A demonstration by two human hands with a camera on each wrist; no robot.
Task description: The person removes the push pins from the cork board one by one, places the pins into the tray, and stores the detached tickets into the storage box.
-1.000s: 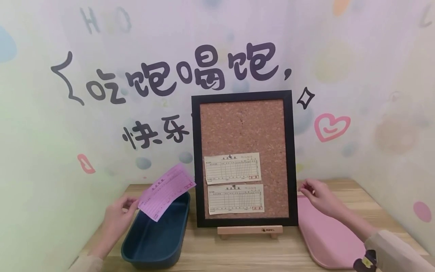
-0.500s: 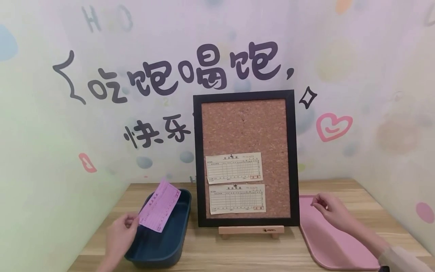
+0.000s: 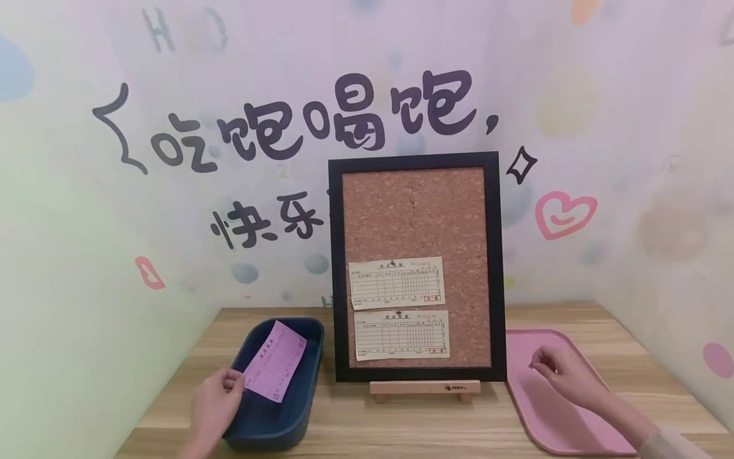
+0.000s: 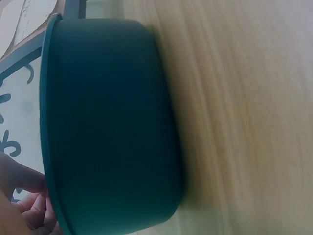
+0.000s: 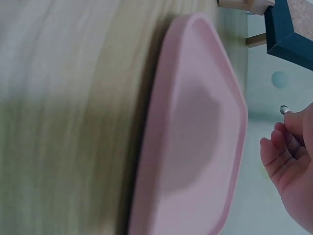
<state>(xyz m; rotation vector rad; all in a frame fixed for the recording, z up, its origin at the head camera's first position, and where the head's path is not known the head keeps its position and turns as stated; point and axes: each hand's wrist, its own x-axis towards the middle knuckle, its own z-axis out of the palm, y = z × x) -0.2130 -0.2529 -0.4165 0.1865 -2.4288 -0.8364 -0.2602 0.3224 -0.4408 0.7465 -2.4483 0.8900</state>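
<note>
My left hand (image 3: pixel 215 405) pinches a pink receipt slip (image 3: pixel 278 360) by its near left corner, over the dark blue bin (image 3: pixel 275 437). In the left wrist view the bin wall (image 4: pixel 107 122) hides the slip. At the right, my right hand (image 3: pixel 570 376) is above the pink tray (image 3: pixel 530 417), thumb and forefinger together. The right wrist view shows a small silver thumbtack (image 5: pixel 284 110) pinched at those fingertips. Between the hands, a black-framed corkboard (image 3: pixel 413 217) stands upright. An upper cream receipt (image 3: pixel 397 282) and a lower cream receipt (image 3: pixel 403 335) are tacked to its lower left.
A small wooden easel (image 3: pixel 424 387) bears the corkboard. The wood-grain table (image 3: pixel 350 427) runs back to a wall (image 3: pixel 275 38) printed with large dark characters. The bin stands left of the board, the tray on its right.
My left hand has lowered the pink slip into the bin's opening, and the slip has turned steeper. My right hand has moved right and down from the board's edge to over the tray.
</note>
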